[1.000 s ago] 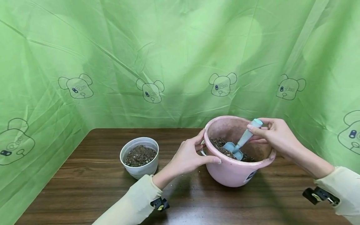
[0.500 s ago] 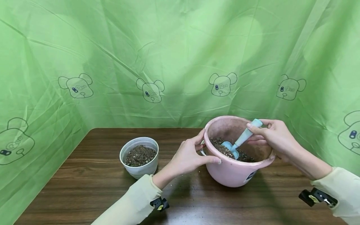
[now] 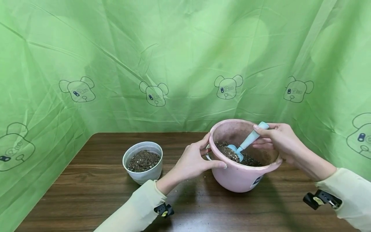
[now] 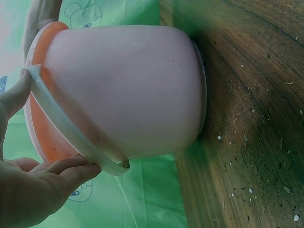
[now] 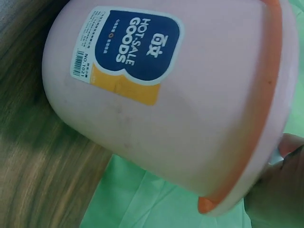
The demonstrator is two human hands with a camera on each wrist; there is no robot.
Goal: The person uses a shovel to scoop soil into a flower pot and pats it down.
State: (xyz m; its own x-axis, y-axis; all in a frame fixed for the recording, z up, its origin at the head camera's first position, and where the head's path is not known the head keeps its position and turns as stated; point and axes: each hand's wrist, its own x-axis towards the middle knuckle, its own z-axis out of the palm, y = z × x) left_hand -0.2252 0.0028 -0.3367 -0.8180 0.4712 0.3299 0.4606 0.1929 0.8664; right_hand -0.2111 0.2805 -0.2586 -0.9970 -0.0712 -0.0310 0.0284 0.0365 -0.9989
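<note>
A pink bucket (image 3: pixel 236 180) with dark soil (image 3: pixel 227 153) inside stands on the table's right half. My left hand (image 3: pixel 192 162) grips its left rim, thumb on the near side. In the left wrist view, the fingers of that hand touch the bucket's pale carrying handle (image 4: pixel 66 126), which hangs along the side. Inside the bucket, a light blue hand trowel (image 3: pixel 246 141) slants with its blade partly in the soil. My right hand (image 3: pixel 285 140) pinches the trowel's handle near its top end. The right wrist view shows mostly the bucket's labelled side (image 5: pixel 190 118).
Left of the bucket stands a whitish flowerpot (image 3: pixel 146 176) holding soil (image 3: pixel 144 161). Loose crumbs lie scattered on the wooden table (image 3: pixel 87 193). A green cloth (image 3: pixel 185 64) with bear-head drawings surrounds the table at the back and sides.
My right hand has shifted slightly left, and the trowel's blade has moved left through the soil toward the bucket's left wall. The left hand and the bucket have stayed put.
</note>
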